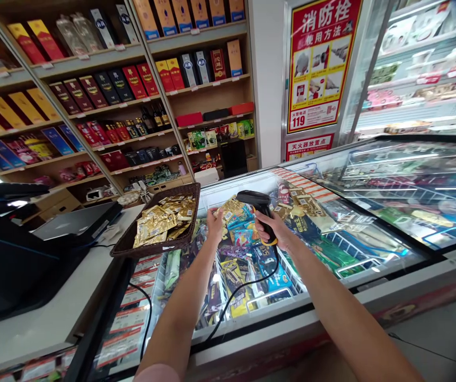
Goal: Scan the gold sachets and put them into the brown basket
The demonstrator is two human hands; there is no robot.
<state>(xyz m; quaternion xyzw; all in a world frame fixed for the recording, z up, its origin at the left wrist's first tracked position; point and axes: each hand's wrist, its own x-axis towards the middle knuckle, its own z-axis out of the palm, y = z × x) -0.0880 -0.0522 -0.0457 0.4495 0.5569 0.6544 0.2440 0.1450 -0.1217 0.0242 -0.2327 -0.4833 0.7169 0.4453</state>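
My right hand [273, 228] is wrapped round the grip of a black barcode scanner [255, 199], whose cable runs down over the freezer glass. Its head faces left, toward a gold packet [231, 208] that my left hand [215, 220] pinches at one edge. Both hands are above the glass-topped chest freezer [228, 331]. Left of my left hand, a dark brown woven basket [196, 212] holds a heap of gold packets [164, 215]. More gold packets [305, 201] lie on the glass, right of the scanner.
Inside the freezer, wire baskets hold colourful packaged ice creams [234, 281]. At the left stands a counter [13, 339] with a dark monitor [9, 254]. Shelves [132, 53] of boxed bottles line the back wall, beside a red poster [323, 63]. The scanner cable [244, 285] loops below my hands.
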